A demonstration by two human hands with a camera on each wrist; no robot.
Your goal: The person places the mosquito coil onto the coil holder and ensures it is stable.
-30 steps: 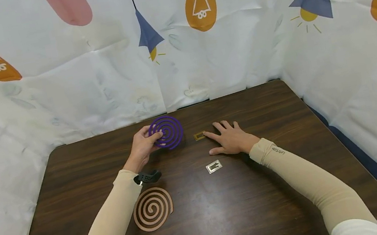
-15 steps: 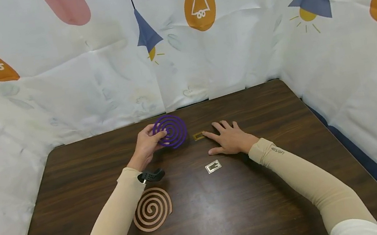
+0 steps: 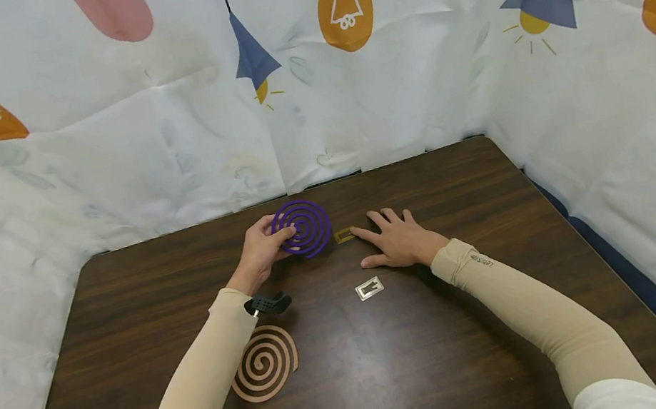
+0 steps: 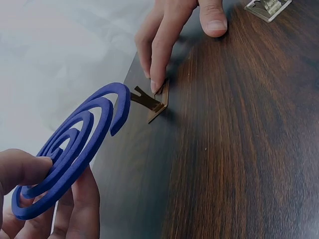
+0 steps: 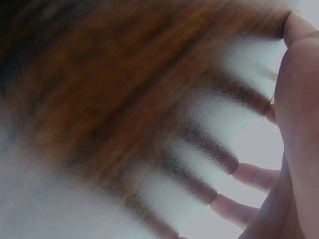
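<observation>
My left hand (image 3: 262, 250) pinches a purple mosquito coil (image 3: 302, 227), thumb near its centre and fingers behind, holding it tilted above the table. Near the coil's outer rim lies a small gold-coloured metal coil stand (image 3: 343, 235). In the left wrist view the stand's raised forked tongue (image 4: 145, 101) reaches up beside the coil; whether they touch I cannot tell. My right hand (image 3: 402, 239) is spread on the table, with its index fingertip on the stand's base. Closer to me lie a silver coil stand (image 3: 370, 289) and a tan mosquito coil (image 3: 262, 364), partly behind the left sleeve.
Everything is on a dark wood-grain table (image 3: 359, 387) with rounded corners. A white curtain (image 3: 192, 133) printed with lamps and bulbs hangs along its far edge and sides. A black strap (image 3: 269, 305) is on my left wrist.
My left hand has moved to the right with the purple coil, bringing it closer to the gold stand. The right hand stays in place on the stand.
</observation>
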